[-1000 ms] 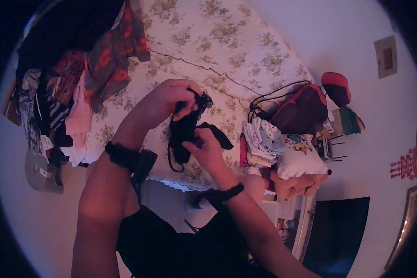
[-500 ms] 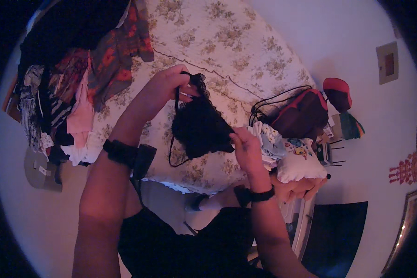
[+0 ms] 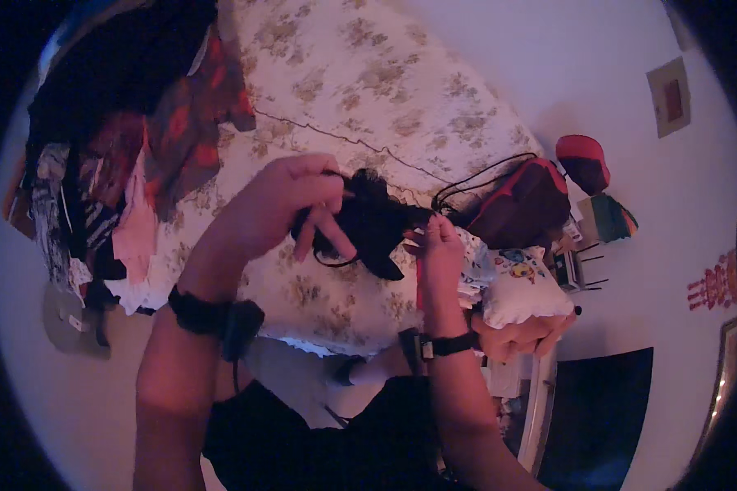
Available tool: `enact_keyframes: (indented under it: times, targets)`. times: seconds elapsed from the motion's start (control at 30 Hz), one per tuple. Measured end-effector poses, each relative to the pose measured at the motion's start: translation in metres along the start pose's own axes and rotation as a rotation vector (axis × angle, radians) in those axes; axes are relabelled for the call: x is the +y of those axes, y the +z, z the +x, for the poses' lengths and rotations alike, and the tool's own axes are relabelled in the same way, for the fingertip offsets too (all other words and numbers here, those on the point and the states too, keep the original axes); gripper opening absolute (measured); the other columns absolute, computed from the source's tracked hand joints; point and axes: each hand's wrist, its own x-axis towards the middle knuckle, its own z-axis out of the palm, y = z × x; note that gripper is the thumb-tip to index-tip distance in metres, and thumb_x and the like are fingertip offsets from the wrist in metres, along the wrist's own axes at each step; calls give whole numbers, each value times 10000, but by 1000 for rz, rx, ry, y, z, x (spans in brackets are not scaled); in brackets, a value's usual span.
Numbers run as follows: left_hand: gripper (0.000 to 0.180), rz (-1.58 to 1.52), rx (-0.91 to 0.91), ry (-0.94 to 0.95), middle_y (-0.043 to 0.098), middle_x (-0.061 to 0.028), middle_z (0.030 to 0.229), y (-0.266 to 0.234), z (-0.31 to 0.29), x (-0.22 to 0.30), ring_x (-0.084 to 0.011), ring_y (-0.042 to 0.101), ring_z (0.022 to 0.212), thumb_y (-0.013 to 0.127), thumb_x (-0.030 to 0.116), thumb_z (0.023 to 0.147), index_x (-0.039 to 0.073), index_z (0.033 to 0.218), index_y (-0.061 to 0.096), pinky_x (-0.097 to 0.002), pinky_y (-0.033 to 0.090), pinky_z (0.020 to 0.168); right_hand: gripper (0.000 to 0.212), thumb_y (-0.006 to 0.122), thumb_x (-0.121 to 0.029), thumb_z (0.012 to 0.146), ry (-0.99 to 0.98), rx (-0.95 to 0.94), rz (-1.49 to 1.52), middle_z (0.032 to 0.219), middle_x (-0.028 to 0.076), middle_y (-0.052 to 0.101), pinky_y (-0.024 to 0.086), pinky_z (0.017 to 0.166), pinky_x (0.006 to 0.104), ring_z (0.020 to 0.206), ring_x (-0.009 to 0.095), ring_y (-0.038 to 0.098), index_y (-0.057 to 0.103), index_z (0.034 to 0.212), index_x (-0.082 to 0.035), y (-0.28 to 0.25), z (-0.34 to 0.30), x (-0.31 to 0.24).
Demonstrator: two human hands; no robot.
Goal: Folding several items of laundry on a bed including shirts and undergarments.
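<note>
Between my two hands, above the flowered bed cover (image 3: 303, 286), hangs a small black lace garment (image 3: 377, 233) with thin straps. My left hand (image 3: 299, 204) is closed on its left end, some fingers stuck out below and a strap looped beneath them. The fingers of my right hand (image 3: 440, 254) pinch the right end by its edge. The cloth is bunched and dark, so its exact cut is hard to make out.
Clothes, among them a pink piece (image 3: 135, 245) and a red-and-dark checked one (image 3: 209, 119), heap at the left. On the right are a dark red-edged bag (image 3: 528, 200), a red-and-black cap (image 3: 583, 164), folded cloths (image 3: 473, 266) and a white cushion (image 3: 526, 295).
My left hand has moved down and turned, its fingers stretching out. The garment, spread wide before, is now bunched and narrower. My right hand has shifted slightly up and right.
</note>
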Motion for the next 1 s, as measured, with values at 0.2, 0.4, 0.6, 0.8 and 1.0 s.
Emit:
enact_keyframes:
  times: [0.2,0.4,0.6,0.8,1.0]
  targets:
    - [250,62,-90,-220,674,-108,929,54,-12,21,-263,786,759,555,234,1031,-13,1013,586,-238,465,380,544,610,-278,1036,140,-168,294,1333,92,632,520,972,352,1202,200,617,502,1510,-36,16,-33,-9]
    - [270,188,-56,-331,685,-113,1017,124,-12,36,-259,787,782,580,274,1039,5,1047,599,-233,471,389,787,752,-240,901,-125,-480,291,1432,134,541,451,1080,398,1268,274,569,377,1564,-38,-1,-64,14]
    - [253,357,-31,-340,689,-125,1003,184,-12,54,-292,778,718,579,263,1056,10,1050,589,-235,456,350,758,806,-168,832,-348,-301,-201,1318,179,558,484,1044,417,1207,341,600,435,1480,-34,2,-79,40]
    - [271,323,-53,-350,693,-144,1062,226,-5,56,-301,786,783,554,262,1073,-6,1062,595,-231,464,362,753,810,-153,832,-211,-157,-212,1312,218,566,507,1022,425,1192,382,615,441,1475,-27,-24,-98,60]
    - [277,347,0,-284,636,-261,1336,266,11,54,-293,787,815,555,282,1071,9,1068,604,-225,498,371,658,780,-153,852,-257,-158,-65,1278,214,593,509,1025,429,1179,383,626,497,1432,-25,-55,-110,102]
